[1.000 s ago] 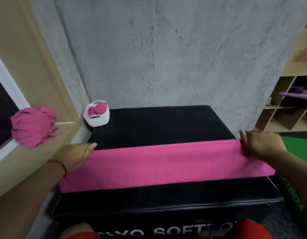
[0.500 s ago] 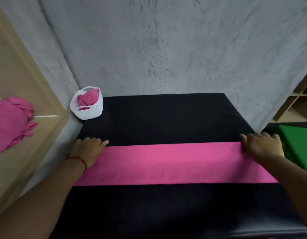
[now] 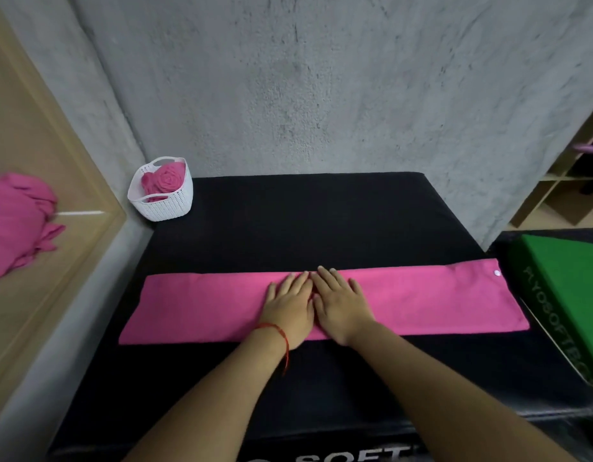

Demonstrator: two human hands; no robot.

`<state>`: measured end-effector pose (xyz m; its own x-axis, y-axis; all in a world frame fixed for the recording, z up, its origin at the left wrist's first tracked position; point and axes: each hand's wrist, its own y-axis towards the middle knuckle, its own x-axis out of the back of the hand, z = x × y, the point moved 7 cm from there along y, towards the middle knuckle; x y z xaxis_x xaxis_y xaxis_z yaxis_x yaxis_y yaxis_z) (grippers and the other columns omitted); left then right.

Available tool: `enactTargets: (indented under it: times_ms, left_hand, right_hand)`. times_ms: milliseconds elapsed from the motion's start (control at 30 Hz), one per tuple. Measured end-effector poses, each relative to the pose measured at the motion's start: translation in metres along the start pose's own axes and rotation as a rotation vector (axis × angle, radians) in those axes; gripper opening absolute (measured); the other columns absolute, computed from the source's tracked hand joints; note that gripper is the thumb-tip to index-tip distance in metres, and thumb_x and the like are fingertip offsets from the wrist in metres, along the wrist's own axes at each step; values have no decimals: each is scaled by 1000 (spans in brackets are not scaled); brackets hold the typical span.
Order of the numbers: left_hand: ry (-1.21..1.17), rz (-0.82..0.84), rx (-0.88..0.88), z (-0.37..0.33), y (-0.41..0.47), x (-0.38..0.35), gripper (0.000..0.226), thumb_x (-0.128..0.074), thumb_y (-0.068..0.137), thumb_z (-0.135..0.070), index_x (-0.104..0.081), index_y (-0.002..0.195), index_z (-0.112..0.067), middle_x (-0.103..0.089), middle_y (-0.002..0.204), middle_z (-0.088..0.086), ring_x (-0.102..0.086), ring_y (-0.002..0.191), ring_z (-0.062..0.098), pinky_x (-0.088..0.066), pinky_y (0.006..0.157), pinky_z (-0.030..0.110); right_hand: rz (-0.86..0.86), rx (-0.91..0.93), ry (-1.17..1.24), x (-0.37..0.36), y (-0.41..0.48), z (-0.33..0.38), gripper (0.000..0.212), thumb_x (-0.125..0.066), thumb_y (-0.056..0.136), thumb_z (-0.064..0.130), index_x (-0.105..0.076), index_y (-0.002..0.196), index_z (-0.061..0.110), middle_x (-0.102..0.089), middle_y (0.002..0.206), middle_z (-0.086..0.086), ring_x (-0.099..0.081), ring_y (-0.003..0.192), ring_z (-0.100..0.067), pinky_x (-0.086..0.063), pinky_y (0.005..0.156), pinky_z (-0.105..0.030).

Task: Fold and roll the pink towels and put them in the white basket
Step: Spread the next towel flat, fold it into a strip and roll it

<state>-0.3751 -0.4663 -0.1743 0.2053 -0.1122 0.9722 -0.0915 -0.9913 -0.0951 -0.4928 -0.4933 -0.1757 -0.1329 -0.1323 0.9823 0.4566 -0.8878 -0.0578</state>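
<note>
A pink towel (image 3: 201, 305), folded into a long narrow strip, lies flat across the black padded box (image 3: 315, 225). My left hand (image 3: 290, 308) and my right hand (image 3: 340, 303) press side by side on the strip's middle, palms down and fingers straight. The white basket (image 3: 163, 203) stands at the box's far left corner with rolled pink towels (image 3: 166, 178) inside. A heap of unfolded pink towels (image 3: 16, 221) sits on the wooden ledge at the left.
A grey concrete wall rises behind the box. At the right a green padded box (image 3: 565, 288) adjoins the black one, with wooden shelves (image 3: 568, 191) beyond. The wooden ledge (image 3: 71, 208) runs along the left side.
Both hands slid inward from the strip's two ends and now meet at its middle. The view has tilted downward.
</note>
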Motion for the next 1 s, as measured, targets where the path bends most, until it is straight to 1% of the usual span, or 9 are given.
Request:
enactTargets:
  times_ms: [67, 167, 267, 367, 467, 567, 700, 867, 1000]
  left_hand:
    - [30, 29, 38, 17, -9, -7, 62, -12, 107, -56, 2, 165, -38, 9, 171, -20, 11, 158, 9, 3, 129, 51]
    - [73, -6, 109, 70, -29, -1, 72, -9, 99, -73, 7, 163, -44, 12, 170, -22, 10, 159, 14, 0, 128, 54]
    - [97, -30, 181, 133, -46, 11, 80, -7, 94, -82, 7, 163, -45, 11, 170, -19, 7, 160, 16, -5, 128, 54]
    - [93, -65, 268, 188, -58, 22, 82, -6, 92, -85, 7, 163, -46, 7, 172, -15, 5, 160, 16, -6, 128, 54]
    - [64, -83, 345, 232, -67, 28, 81, -7, 92, -85, 4, 163, -47, 3, 173, -14, 3, 160, 13, -6, 128, 55]
    - [31, -109, 473, 271, -76, 31, 80, -10, 93, -84, -5, 164, -47, -2, 173, -16, -2, 160, 14, -7, 125, 60]
    - [3, -130, 547, 292, -80, 32, 77, -9, 94, -81, -6, 163, -46, -1, 172, -21, -6, 160, 15, -12, 124, 61]
    - [11, -101, 571, 295, -78, 24, 72, -11, 98, -76, -1, 163, -46, 2, 172, -21, 0, 160, 15, -9, 125, 61]
    - [77, -53, 652, 289, -73, 30, 69, -6, 101, -67, 5, 164, -41, 5, 173, -15, 4, 160, 20, -5, 125, 62]
  right_hand:
    - [22, -16, 1, -5, -8, -4, 65, -13, 109, 57, -2, 169, 34, 6, 177, 8, 8, 162, -14, 0, 131, -49]
    - [33, 3, -45, -6, -20, -43, 73, -8, 101, 75, 7, 166, 45, 16, 173, 14, 16, 161, -11, 5, 130, -49]
    - [18, -55, -55, 6, -35, -110, 76, -8, 97, 82, 8, 164, 51, 14, 174, 14, 16, 160, -11, 3, 131, -48]
    - [-30, -170, -59, 19, -53, -189, 76, -4, 95, 86, 8, 163, 54, 10, 175, 10, 12, 161, -12, 1, 131, -47]
    - [-38, -300, -72, 28, -73, -260, 82, 4, 90, 87, 6, 164, 51, 7, 176, 5, 9, 161, -14, 1, 131, -49]
    - [-66, -393, -42, 34, -88, -304, 84, 1, 91, 87, 0, 166, 48, 1, 177, 9, 4, 162, -12, -3, 130, -54]
    - [-125, -396, -9, 32, -87, -313, 83, -6, 95, 84, -10, 167, 44, -9, 176, 13, -1, 162, -8, -10, 130, -55]
    - [-125, -393, -22, 27, -87, -318, 81, -6, 96, 82, -5, 167, 43, -2, 176, 15, 4, 161, -7, -7, 130, -54]
    - [-92, -422, -76, 25, -85, -320, 75, -4, 99, 78, 4, 166, 46, 5, 176, 13, 10, 162, -13, -3, 130, -56]
